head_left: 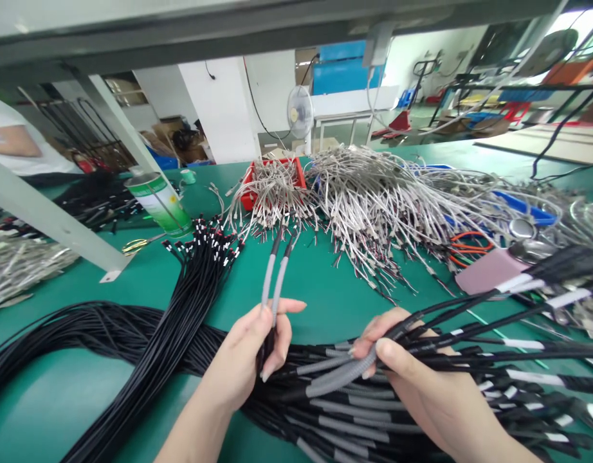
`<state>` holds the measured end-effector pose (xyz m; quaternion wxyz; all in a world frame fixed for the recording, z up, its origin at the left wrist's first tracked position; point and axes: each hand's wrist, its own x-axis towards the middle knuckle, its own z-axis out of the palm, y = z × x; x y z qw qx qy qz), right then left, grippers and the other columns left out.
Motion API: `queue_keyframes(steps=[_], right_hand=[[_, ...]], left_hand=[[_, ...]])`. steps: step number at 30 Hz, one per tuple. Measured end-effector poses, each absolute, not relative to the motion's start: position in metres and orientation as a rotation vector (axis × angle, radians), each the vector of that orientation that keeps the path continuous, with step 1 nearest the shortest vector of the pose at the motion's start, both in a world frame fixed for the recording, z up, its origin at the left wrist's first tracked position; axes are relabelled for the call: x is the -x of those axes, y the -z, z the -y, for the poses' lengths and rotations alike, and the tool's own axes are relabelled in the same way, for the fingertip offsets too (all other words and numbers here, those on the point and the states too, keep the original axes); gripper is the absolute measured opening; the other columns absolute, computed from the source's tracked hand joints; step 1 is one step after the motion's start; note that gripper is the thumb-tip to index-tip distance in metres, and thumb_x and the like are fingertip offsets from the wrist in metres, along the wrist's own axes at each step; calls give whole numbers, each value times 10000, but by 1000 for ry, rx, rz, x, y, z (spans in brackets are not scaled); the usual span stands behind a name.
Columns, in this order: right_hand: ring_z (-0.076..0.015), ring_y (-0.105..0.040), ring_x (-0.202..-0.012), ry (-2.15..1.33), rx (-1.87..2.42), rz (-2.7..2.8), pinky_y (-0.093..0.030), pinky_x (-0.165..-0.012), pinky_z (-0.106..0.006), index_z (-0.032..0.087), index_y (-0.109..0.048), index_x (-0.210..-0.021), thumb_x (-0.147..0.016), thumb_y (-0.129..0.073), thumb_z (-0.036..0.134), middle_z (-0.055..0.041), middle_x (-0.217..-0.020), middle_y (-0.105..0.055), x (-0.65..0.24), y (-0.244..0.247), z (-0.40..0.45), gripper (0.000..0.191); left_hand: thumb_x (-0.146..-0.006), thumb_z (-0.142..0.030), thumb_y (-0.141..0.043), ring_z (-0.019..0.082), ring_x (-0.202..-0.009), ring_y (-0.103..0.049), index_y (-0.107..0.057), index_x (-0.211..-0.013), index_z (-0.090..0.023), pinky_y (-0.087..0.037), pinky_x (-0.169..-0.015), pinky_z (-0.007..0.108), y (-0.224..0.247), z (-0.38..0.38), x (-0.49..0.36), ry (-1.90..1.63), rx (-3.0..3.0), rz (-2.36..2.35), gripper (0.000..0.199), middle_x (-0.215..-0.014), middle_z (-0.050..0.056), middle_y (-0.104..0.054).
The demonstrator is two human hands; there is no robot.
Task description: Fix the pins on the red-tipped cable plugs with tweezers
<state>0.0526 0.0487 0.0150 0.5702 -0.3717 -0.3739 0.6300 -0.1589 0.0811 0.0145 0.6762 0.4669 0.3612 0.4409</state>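
My left hand [260, 347] pinches two black cables with grey sleeves [272, 276] between thumb and fingers; their ends point up, away from me. Several more black cables with grey ribbed sleeves [345, 373] are gripped in my right hand [412, 360], thumb on top, and they run off to the right with white labels [523, 283] on them. Under both hands lies a thick pile of similar sleeved black cables [354, 424]. To the left, a long bundle of thin black cables [200, 302] ends in small connectors with white tags.
A red bin [248, 196] of grey wires stands at the back, beside a large heap of grey-white wires [374, 199]. A green can [161, 206], scissors [137, 245] and a metal post [60, 218] are left. A pink block [489, 270] sits right. Another person's arm [19, 141] shows far left.
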Motion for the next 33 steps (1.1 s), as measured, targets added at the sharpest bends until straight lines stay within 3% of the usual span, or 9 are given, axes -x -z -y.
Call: queue_keyframes(steps=[6, 8, 11, 13, 18, 24, 28, 33], right_hand=[[-136, -552, -692, -1517, 778, 867, -451, -700, -263, 225, -583, -714, -809, -662, 324, 12, -658, -554, -53, -9, -51, 159], [-148, -560, -741, -1539, 775, 856, -454, -734, -280, 243, -627, -832, -797, -671, 313, 7, -710, -559, -53, -9, -52, 90], [-157, -565, -785, -1557, 786, 846, -459, -789, -300, 272, -657, -1056, -803, -669, 316, 8, -716, -554, -54, -9, -51, 257], [-157, -556, -778, -1561, 783, 850, -468, -781, -302, 276, -669, -1094, -809, -664, 349, 3, -713, -564, -54, -8, -49, 294], [-182, -596, -1010, -1578, 875, 812, -491, -864, -302, 338, -673, -1150, -798, -692, 392, -28, -1114, -676, -55, -11, -44, 357], [-201, -669, -903, -1616, 887, 644, -538, -824, -333, 261, -730, -952, -715, -783, 366, -59, -907, -738, -50, -19, -46, 265], [-202, -680, -927, -1527, 943, 464, -558, -839, -320, 225, -716, -830, -670, -819, 314, -32, -883, -737, -51, -20, -55, 210], [-189, -698, -893, -1514, 1061, 352, -587, -820, -265, 147, -718, -899, -725, -763, 296, -67, -919, -743, -58, -10, -70, 234]], left_hand=[[-909, -459, -520, 74, -492, -421, -676, -876, -134, -283, -488, 223, -17, -75, 161, -785, -1231, -795, 362, -583, -22, -475], [-901, -485, -518, 81, -496, -418, -672, -838, -130, -279, -492, 228, -18, -73, 162, -685, -1299, -758, 392, -568, -18, -472], [-881, -495, -542, 87, -510, -410, -697, -797, -121, -283, -501, 230, -21, -73, 162, -565, -1361, -723, 413, -569, -11, -460], [-876, -507, -540, 88, -519, -388, -718, -805, -120, -278, -497, 230, -24, -73, 161, -493, -1388, -708, 432, -590, -9, -445], [-896, -508, -507, 89, -546, -431, -744, -868, -126, -317, -515, 214, -31, -74, 160, -347, -1553, -643, 450, -629, -8, -457], [-848, -497, -596, 73, -561, -414, -629, -1013, -151, -328, -509, 194, -27, -70, 159, -393, -1369, -759, 384, -707, -27, -487], [-816, -396, -672, 116, -756, -515, -594, -985, -184, -413, -701, 231, -32, -73, 168, -479, -1409, -848, 282, -856, -2, -578], [-811, -275, -669, 163, -886, -580, -638, -967, -196, -444, -804, 266, -43, -79, 190, -481, -1725, -1126, 177, -950, 9, -628]])
